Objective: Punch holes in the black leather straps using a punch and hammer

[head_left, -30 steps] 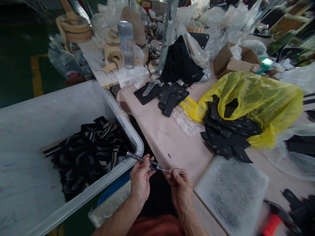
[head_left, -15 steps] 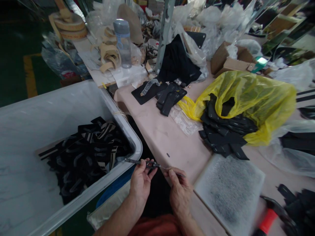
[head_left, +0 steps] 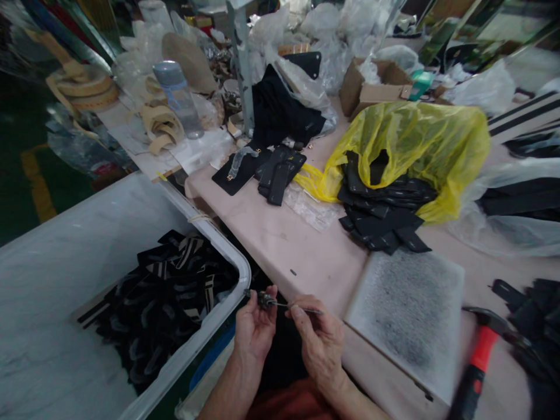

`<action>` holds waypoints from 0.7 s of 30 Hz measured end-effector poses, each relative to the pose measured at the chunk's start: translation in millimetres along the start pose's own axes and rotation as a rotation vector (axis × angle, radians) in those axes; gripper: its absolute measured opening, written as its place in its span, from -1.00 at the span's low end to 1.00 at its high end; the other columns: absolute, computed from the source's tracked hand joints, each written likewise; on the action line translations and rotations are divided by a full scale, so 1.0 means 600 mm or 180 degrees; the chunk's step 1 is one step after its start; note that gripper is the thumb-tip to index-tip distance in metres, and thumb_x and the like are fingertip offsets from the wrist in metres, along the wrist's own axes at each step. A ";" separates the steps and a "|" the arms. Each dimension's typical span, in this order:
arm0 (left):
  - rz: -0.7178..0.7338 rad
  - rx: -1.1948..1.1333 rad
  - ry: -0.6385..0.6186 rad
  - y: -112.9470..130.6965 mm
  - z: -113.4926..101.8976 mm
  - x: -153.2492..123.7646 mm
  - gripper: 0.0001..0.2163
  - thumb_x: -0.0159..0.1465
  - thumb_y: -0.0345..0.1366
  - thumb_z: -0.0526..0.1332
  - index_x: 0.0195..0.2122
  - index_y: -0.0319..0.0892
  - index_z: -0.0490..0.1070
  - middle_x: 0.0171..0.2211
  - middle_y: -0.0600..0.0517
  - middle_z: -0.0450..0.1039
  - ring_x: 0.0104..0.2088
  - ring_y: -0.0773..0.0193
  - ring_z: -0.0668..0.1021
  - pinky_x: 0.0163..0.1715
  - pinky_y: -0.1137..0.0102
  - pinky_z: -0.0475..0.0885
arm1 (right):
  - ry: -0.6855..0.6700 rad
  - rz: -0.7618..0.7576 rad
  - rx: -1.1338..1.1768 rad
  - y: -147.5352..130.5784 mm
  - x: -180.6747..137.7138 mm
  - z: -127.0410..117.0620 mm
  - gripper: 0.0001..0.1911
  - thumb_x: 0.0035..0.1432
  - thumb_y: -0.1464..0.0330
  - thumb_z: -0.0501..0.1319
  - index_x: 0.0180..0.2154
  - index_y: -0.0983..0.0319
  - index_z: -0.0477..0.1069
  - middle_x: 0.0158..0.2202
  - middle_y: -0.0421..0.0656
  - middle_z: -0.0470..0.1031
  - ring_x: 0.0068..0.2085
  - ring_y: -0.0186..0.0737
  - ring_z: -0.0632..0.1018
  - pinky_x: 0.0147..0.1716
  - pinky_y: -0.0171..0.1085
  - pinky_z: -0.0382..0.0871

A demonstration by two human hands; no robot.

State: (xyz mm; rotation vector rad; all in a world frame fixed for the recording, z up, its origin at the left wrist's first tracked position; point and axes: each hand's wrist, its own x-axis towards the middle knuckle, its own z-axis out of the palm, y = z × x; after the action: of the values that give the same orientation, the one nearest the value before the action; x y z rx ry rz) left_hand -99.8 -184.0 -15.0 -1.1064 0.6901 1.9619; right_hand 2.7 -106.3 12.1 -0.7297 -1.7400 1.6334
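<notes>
My left hand [head_left: 255,324] is closed around the handle of a thin metal tool [head_left: 263,300], held over the gap between the table and the bin. My right hand [head_left: 318,335] pinches the tool's fine needle-like tip [head_left: 301,309] between thumb and fingers. Both hands sit close together just off the table's front edge. The tool points almost towards me, so little of its handle shows.
A large white bin [head_left: 65,251] at left holds black and striped strap pieces [head_left: 170,291]. On the pink table [head_left: 284,233] lie a speckled pad [head_left: 406,309], a red-handled hammer [head_left: 479,356], a yellow bag [head_left: 420,146] over black pieces, and a water bottle [head_left: 177,96].
The view swung right and down. The tool's handle turned from lying long to the left to pointing nearly end-on. Both hands kept their hold.
</notes>
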 end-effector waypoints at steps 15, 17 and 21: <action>-0.0345 0.0351 -0.0629 0.013 -0.045 0.032 -0.80 0.37 -0.43 0.10 -0.19 -0.33 0.53 -0.19 -0.22 0.59 -0.15 0.11 0.64 -0.19 0.34 0.59 | 0.0018 -0.0681 -0.0029 -0.036 0.002 -0.006 -0.82 0.25 0.54 0.10 -0.25 0.18 0.40 -0.32 -0.18 0.47 -0.28 -0.26 0.50 -0.25 -0.27 0.38; -0.0366 0.0391 -0.0655 0.008 -0.043 0.028 -0.77 0.38 -0.42 0.07 -0.19 -0.34 0.53 -0.20 -0.23 0.60 -0.17 0.12 0.65 -0.18 0.33 0.58 | -0.0050 -0.0610 -0.0129 -0.027 0.002 -0.006 -0.85 0.26 0.51 0.10 -0.27 0.18 0.40 -0.33 -0.18 0.47 -0.30 -0.25 0.50 -0.25 -0.27 0.37; -0.0167 0.0484 -0.0512 -0.002 -0.026 0.007 -0.71 0.41 -0.40 0.01 -0.26 -0.36 0.52 -0.21 -0.25 0.59 -0.19 0.13 0.65 -0.19 0.32 0.58 | -0.0169 -0.0232 -0.0139 -0.019 -0.001 -0.009 -0.86 0.28 0.44 0.11 -0.33 0.19 0.40 -0.37 -0.20 0.45 -0.33 -0.27 0.48 -0.28 -0.29 0.34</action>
State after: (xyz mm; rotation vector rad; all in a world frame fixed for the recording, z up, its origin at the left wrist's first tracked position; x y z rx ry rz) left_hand -93.1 -193.8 -26.3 -0.8569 0.7034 1.8961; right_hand 7.7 -104.3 23.7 -0.6408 -1.8235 1.5833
